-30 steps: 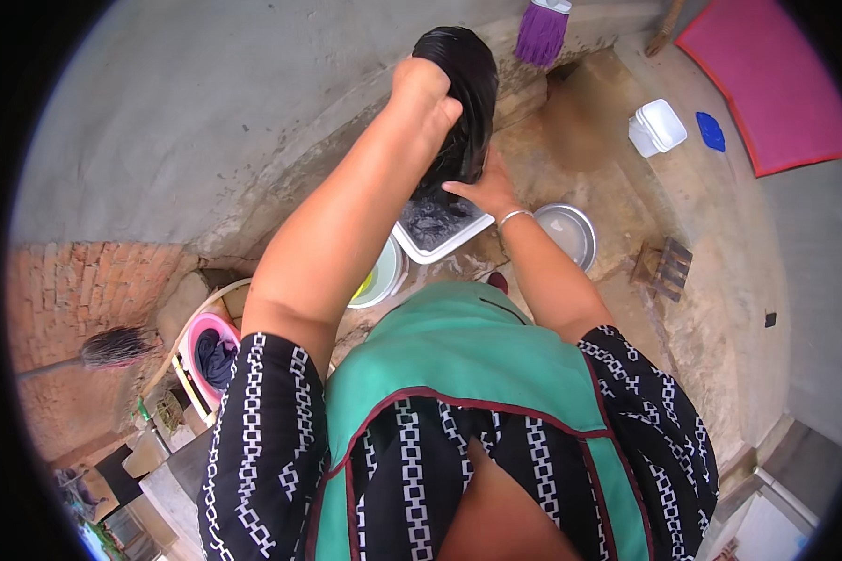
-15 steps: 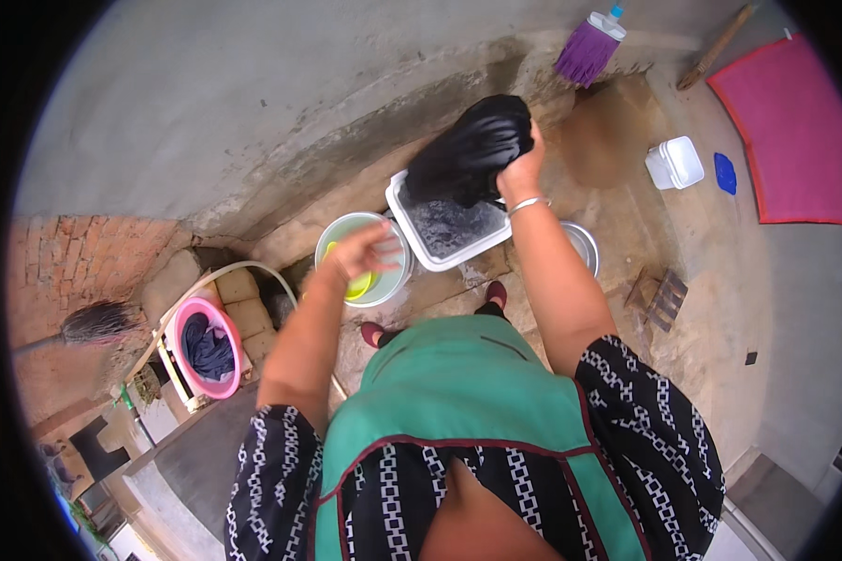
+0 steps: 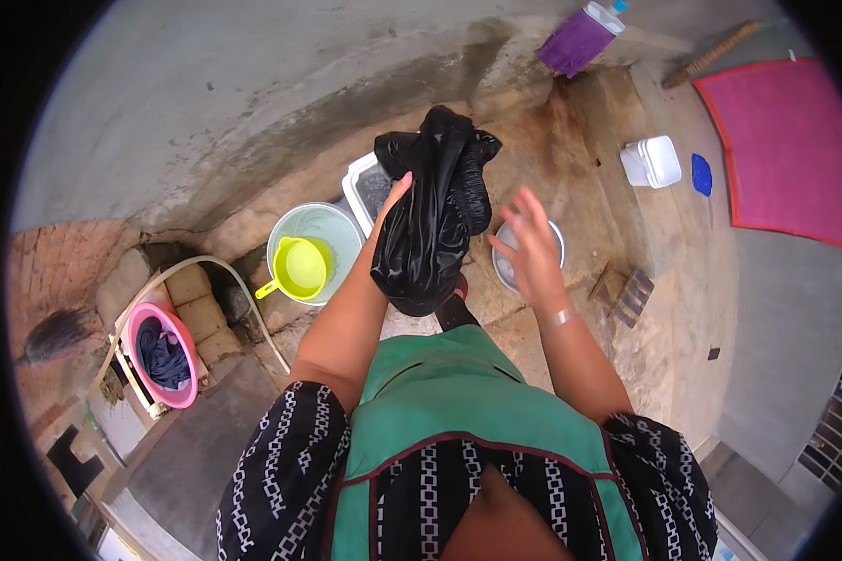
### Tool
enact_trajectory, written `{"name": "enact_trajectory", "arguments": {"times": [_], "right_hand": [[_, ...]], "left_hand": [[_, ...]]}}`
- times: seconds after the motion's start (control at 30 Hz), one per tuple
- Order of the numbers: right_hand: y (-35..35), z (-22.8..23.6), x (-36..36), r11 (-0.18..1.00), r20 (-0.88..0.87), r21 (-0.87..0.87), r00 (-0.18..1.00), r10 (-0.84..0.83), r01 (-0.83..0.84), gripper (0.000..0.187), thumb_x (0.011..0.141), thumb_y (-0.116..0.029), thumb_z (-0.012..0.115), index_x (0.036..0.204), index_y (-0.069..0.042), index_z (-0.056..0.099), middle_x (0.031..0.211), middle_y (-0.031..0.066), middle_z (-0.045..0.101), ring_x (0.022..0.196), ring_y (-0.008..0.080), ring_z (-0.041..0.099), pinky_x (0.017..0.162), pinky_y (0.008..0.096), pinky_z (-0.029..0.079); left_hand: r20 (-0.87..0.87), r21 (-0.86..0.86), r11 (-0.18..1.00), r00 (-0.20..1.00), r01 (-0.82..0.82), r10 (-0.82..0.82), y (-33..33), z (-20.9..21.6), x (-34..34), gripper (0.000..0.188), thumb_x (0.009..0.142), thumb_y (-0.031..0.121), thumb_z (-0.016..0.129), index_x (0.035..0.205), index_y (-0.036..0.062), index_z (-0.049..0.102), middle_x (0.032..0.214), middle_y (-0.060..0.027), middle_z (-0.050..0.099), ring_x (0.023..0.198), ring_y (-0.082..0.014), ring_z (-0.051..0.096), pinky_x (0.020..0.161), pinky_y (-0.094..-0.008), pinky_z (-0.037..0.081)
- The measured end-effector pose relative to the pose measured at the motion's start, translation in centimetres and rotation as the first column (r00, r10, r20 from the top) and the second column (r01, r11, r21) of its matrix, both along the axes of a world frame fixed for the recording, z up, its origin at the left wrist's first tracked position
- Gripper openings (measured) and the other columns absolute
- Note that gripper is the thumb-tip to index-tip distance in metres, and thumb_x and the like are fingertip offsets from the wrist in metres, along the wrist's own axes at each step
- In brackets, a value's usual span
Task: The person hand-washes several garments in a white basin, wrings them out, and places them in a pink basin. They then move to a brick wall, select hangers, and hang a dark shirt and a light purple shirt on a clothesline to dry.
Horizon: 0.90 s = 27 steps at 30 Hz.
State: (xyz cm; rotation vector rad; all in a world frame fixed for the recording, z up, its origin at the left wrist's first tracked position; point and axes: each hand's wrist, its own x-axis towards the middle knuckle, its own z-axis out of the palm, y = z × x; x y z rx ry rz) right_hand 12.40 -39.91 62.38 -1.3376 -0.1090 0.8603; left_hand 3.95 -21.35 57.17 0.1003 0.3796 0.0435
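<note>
A shiny, wet-looking black garment hangs bunched up in front of me, partly over the white rectangular tub. My left hand is closed on its left side; the thumb shows, while the other fingers are hidden by the cloth. To the right, apart from the garment, my right hand is raised with its fingers spread and nothing in it. It is slightly blurred and overlaps a round metal basin on the ground. Dark liquid shows in the uncovered part of the tub.
Left of the tub, a yellow-green dipper rests in a pale round bucket. A pink basin of dark clothes stands farther left, near a hose. A white container, a purple mop head and a wall lie beyond.
The black garment has come off the tub toward me. My right hand has let go of it and moved right and nearer; my left hand, empty before, now grips it.
</note>
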Motion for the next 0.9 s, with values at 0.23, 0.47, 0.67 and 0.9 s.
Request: {"name": "enact_trajectory", "arguments": {"times": [0.23, 0.47, 0.67, 0.9], "right_hand": [[5.6, -4.4, 7.0, 0.842, -0.449, 0.54, 0.845, 0.289, -0.001, 0.069, 0.087, -0.051, 0.048, 0.139, -0.011, 0.029, 0.135, 0.0107, 0.041, 0.12, 0.0248, 0.044, 0.101, 0.04, 0.035], [9.6, 0.7, 5.4, 0.798, 0.351, -0.352, 0.721, 0.597, -0.49, 0.042, 0.073, -0.025, 0.073, 0.107, -0.004, 0.057, 0.097, 0.0036, 0.06, 0.089, 0.0123, 0.055, 0.08, 0.0267, 0.043], [10.6, -4.3, 3.8, 0.825, 0.539, -0.52, 0.663, 0.519, -0.222, 0.034, 0.075, -0.025, 0.072, 0.097, -0.004, 0.058, 0.086, 0.0034, 0.061, 0.081, 0.0119, 0.056, 0.073, 0.0259, 0.045], [10.2, -2.7, 2.2, 0.916, -0.154, -0.157, 0.926, 0.346, -0.368, 0.053, 0.075, -0.019, 0.072, 0.12, -0.01, 0.048, 0.1, 0.0073, 0.059, 0.096, 0.0208, 0.056, 0.084, 0.0341, 0.046]], "left_hand": [[-0.032, 0.265, 0.934, 0.97, 0.24, -0.24, -3.6, -1.5, -0.1, 0.02, 0.088, 0.016, 0.053, 0.1, 0.001, 0.059, 0.086, -0.0111, 0.064, 0.073, -0.0202, 0.064, 0.062, -0.0302, 0.053], [-0.182, 0.668, 0.654, 0.931, 0.354, -0.318, -0.7, -0.6, 1.4, 0.034, 0.084, 0.028, 0.057, 0.109, 0.0051, 0.057, 0.098, -0.0087, 0.063, 0.089, -0.0189, 0.06, 0.077, -0.0312, 0.047], [-0.517, 0.813, -0.305, 0.856, 0.495, 0.012, 0.3, -2.6, 1.2, 0.043, 0.073, 0.035, 0.061, 0.105, 0.0067, 0.059, 0.105, -0.0159, 0.062, 0.098, -0.032, 0.058, 0.084, -0.0382, 0.045], [-0.407, 0.793, -0.361, 0.868, 0.49, 0.284, 2.4, 0.2, -0.3, 0.058, 0.072, 0.015, 0.063, 0.124, 0.0036, 0.039, 0.102, -0.0232, 0.056, 0.098, -0.0368, 0.056, 0.084, -0.0411, 0.045]]}}
